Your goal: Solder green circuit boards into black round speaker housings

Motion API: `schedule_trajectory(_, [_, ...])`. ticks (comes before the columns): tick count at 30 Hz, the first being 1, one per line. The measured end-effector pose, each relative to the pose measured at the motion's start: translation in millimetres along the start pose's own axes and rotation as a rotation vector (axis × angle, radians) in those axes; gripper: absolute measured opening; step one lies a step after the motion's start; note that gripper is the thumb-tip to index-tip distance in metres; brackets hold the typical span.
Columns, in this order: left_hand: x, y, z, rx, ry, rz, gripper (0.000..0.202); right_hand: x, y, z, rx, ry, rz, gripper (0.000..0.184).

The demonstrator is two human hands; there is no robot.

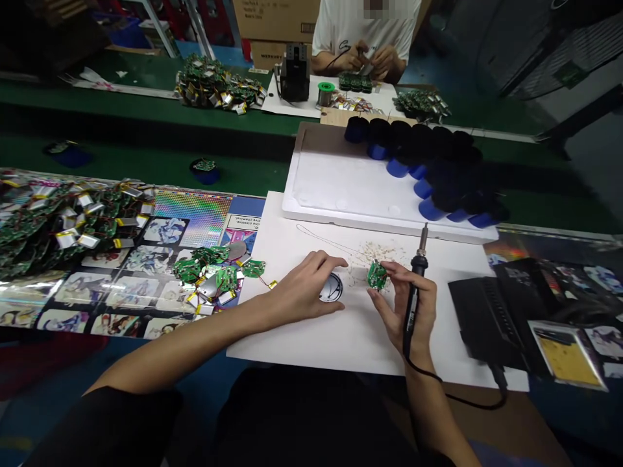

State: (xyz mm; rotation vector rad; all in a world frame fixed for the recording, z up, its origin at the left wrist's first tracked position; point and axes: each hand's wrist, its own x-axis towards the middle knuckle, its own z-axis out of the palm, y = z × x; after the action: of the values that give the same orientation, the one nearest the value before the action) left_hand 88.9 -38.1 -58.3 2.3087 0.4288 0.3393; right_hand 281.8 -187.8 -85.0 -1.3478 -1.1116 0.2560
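My left hand [311, 285] rests on the white sheet [292, 344], thumb and fingers apart and curved around a round white piece with black lines [331, 287]. Whether the fingers touch its edge is hard to tell. Between thumb and fingertips, my right hand [406, 305] holds a small green circuit board [376, 275]. The same hand also keeps a black soldering iron [413, 301], its metal tip pointing up and away from me. A thin looped wire [321, 237] and brownish crumbs [384, 251] lie on the sheet beyond my hands.
A white foam tray [341, 175] carries several blue-black cylinders [428, 207]. Circuit boards with silver battery packs [214, 275] lie left, beside a larger heap [73, 214]. A black box [481, 318] stands right, near the iron's cable [472, 401]. Opposite, a person [365, 39] works with both hands.
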Motion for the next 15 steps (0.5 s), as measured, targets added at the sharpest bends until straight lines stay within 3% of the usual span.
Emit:
schedule_trajectory(5, [-4,-6,-7.1,-0.223,-0.059,0.152,0.061,-3,1,2,0.050,-0.049,-0.012,0.043])
schedule_trajectory(11, [3,-10,9.1,-0.145,0.130,0.227,0.019,-4,5,0,-0.003,-0.070,-0.010,0.047])
schedule_trajectory(15, [10,-10,11.9,-0.104,0.172,0.324,0.012,-4,6,-1,-0.039,-0.072,-0.044,0.050])
